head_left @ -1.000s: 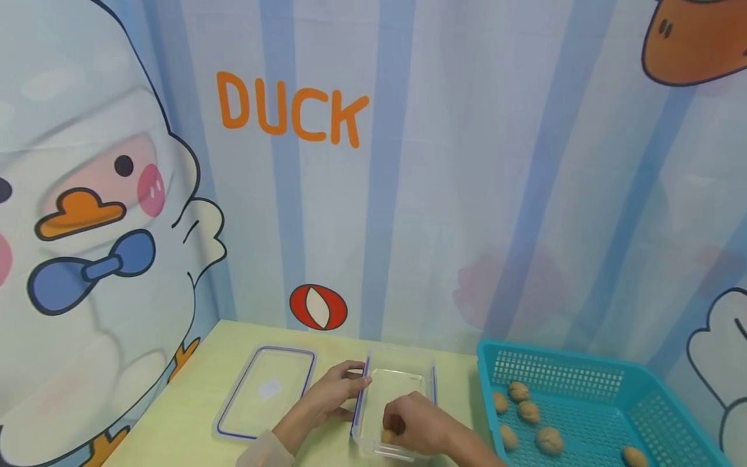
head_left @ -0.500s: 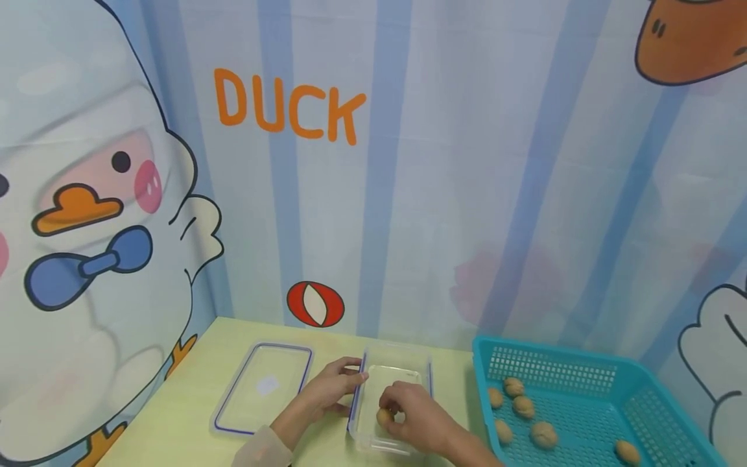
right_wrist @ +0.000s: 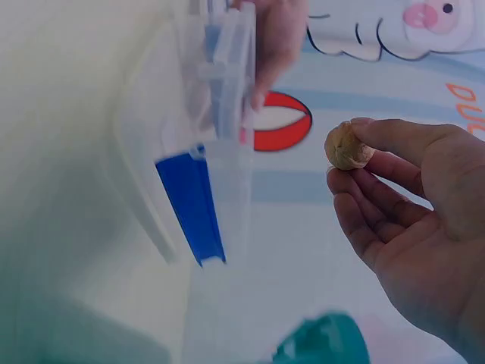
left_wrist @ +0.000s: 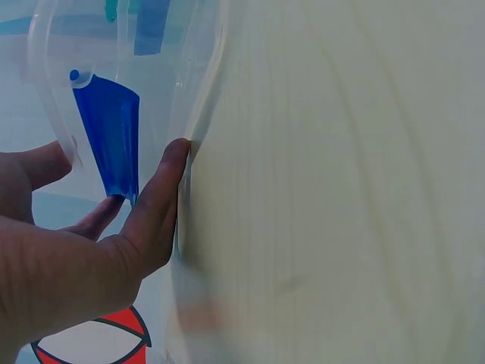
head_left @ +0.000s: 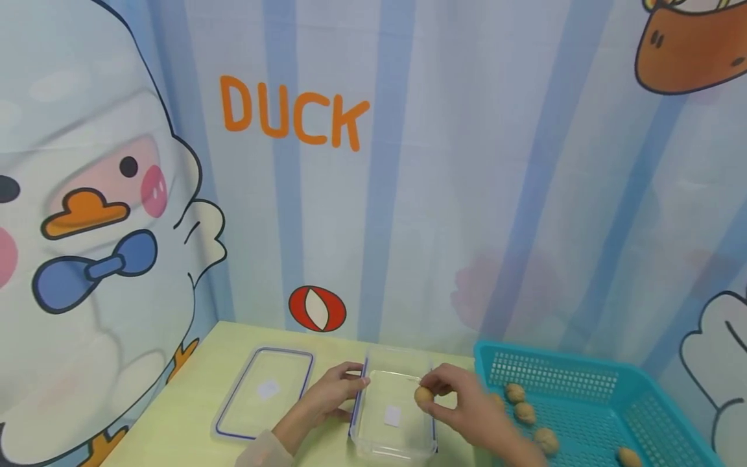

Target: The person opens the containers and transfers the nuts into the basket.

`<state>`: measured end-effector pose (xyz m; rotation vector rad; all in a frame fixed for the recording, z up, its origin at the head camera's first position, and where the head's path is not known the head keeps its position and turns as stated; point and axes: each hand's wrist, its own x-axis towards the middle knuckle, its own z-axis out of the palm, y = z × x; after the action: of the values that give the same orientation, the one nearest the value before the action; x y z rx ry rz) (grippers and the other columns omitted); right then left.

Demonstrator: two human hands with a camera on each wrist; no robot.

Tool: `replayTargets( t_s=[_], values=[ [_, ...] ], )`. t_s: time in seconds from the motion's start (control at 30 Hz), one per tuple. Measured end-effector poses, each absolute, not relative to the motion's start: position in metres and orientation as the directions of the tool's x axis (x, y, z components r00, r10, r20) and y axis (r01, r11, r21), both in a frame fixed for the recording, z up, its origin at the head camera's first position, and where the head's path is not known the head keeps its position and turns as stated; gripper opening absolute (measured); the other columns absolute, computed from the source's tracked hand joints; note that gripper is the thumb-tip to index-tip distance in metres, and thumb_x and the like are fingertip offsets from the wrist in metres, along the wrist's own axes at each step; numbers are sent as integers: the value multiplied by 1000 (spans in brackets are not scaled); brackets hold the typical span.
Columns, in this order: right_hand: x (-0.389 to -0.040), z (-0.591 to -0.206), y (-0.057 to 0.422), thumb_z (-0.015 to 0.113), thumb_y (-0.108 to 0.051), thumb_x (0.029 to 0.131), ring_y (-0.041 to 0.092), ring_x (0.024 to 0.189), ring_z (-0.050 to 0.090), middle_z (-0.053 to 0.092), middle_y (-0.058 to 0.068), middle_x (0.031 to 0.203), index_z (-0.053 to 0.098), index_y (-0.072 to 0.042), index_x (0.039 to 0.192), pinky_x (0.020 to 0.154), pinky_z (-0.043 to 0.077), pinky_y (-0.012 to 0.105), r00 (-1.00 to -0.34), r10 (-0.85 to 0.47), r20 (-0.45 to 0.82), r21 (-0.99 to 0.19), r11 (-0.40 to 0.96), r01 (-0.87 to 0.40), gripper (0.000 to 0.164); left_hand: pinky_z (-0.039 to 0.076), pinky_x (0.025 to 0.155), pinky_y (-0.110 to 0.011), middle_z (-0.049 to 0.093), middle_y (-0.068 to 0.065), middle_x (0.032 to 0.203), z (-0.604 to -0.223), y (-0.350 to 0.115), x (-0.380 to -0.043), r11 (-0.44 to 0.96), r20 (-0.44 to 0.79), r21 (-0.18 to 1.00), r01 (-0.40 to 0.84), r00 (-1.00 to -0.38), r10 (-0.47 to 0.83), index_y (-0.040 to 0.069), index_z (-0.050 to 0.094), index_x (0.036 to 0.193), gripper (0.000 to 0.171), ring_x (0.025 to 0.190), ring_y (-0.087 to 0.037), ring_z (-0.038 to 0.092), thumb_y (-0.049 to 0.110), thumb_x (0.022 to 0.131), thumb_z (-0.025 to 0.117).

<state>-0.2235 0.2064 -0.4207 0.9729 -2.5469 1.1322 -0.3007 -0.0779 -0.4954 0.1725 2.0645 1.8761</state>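
Observation:
A walnut (head_left: 424, 397) is pinched between the thumb and fingertips of my right hand (head_left: 467, 405), over the right rim of a clear plastic food container (head_left: 373, 447). In the right wrist view the walnut (right_wrist: 347, 146) shows up beyond the container's side and a blue clip (right_wrist: 191, 205). My left hand (head_left: 329, 392) holds the container's left side, thumb over the rim. The left wrist view shows the left hand's fingers (left_wrist: 155, 201) along the outer wall, beside another blue clip (left_wrist: 114, 136). Inside the container a white label (head_left: 393, 416) shows on the bottom.
A clear lid with a blue seal (head_left: 265, 392) lies on the pale yellow table (head_left: 192, 395) at the left. To the right stands a turquoise plastic basket (head_left: 636, 383) with several walnuts (head_left: 546, 441) in it. A duck-printed curtain (head_left: 432, 194) hangs behind.
My right hand has lifted the walnut from inside the container, up and right to its right rim. The label on the bottom has come into view. The left hand keeps its place.

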Motion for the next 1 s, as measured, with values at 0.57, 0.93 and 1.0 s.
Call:
replayTargets(
  t_s=[0.57,0.93,1.0],
  values=[
    [-228,-405,299,81,-29,96,11,99,72,75,-5,110,73,-15,124,82,60,30,-920,-175,351,-651,660,-374,33,62,79,-51,60,-20,139,-497,-76,-302,126,-185,980,-153,-933,309,-1,45,154,61,130,-47,58,26,104,69],
    [-238,-424,339,76,-37,99,19,101,71,74,1,113,72,-8,126,84,58,39,-968,-90,234,-627,747,-221,39,62,82,-54,58,-22,141,-496,-77,-301,116,-187,981,-158,-930,315,-1,44,155,64,133,-49,56,28,104,70],
    [-240,-430,344,76,-38,100,19,101,71,74,2,112,72,-8,124,85,59,41,-972,-82,220,-621,757,-204,38,61,82,-54,58,-22,140,-497,-77,-301,117,-189,980,-159,-929,319,-1,44,155,64,133,-50,56,27,104,69]
  ],
)
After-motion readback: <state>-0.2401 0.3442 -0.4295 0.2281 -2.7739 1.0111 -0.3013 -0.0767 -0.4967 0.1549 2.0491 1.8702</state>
